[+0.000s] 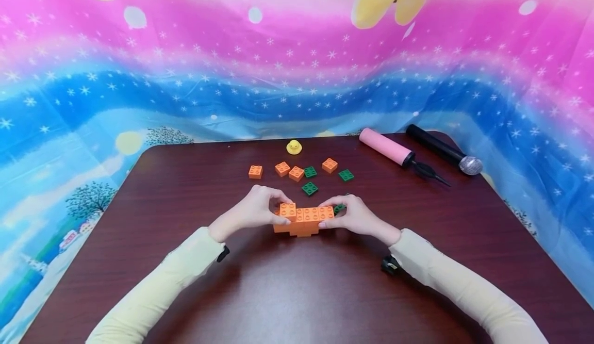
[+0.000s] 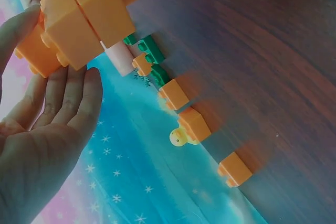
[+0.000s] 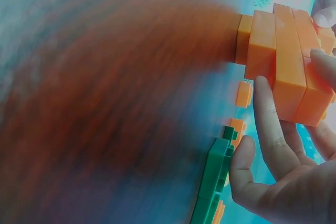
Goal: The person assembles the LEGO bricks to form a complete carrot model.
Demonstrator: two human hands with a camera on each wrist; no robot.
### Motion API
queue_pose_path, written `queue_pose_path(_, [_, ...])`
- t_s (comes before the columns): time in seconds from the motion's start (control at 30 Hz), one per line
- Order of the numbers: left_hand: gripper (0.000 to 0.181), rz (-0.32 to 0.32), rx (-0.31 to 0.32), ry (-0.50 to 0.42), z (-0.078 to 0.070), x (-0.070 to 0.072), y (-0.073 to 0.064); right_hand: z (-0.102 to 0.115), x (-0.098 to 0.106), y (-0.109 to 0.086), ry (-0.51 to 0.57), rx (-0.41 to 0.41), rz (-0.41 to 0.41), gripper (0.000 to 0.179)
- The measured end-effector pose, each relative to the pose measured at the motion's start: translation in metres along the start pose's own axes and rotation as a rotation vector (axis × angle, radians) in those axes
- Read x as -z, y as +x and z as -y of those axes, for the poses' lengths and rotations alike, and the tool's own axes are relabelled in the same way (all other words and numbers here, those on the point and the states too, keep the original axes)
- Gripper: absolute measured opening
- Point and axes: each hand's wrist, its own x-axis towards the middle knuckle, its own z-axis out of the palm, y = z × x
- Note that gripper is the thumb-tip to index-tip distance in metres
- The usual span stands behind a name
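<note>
A stepped structure of joined orange building bricks (image 1: 311,215), narrow at its base and wider above, stands between both hands near the table's middle. My left hand (image 1: 252,207) pinches a small orange brick (image 1: 287,210) between thumb and fingers, at the top of the structure's left end. In the left wrist view that brick (image 2: 39,53) sits at the studded side of the larger bricks. My right hand (image 1: 352,214) grips the structure's right end, thumb in front and fingers behind; the right wrist view shows its fingers (image 3: 273,129) along the stacked layers.
Behind the structure lie several loose orange bricks (image 1: 255,172) and several flat green bricks (image 1: 309,189), one partly hidden by the right hand. A yellow toy duck (image 1: 294,147) sits farther back. At the back right lie a pink hand pump (image 1: 385,147) and a black microphone (image 1: 441,148).
</note>
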Motion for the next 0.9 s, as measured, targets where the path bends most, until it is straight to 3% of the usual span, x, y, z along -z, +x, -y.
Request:
queue_pose_path(0.3, [0.035, -0.028, -0.018, 0.000, -0.0002, -0.0027, 0.0014, 0.0025, 0.0014, 0.0006, 0.007, 0.006, -0.003, 0.042])
queue_pose_path(0.47, [0.034, -0.021, -0.005, -0.031, 0.0009, -0.0060, -0.0002, -0.0005, -0.0005, -0.0005, -0.005, -0.013, -0.008, 0.043])
queue_pose_path(0.9, [0.036, 0.004, 0.013, 0.001, -0.0030, -0.0036, -0.0018, -0.0004, -0.0024, 0.0009, -0.005, 0.005, -0.013, 0.042])
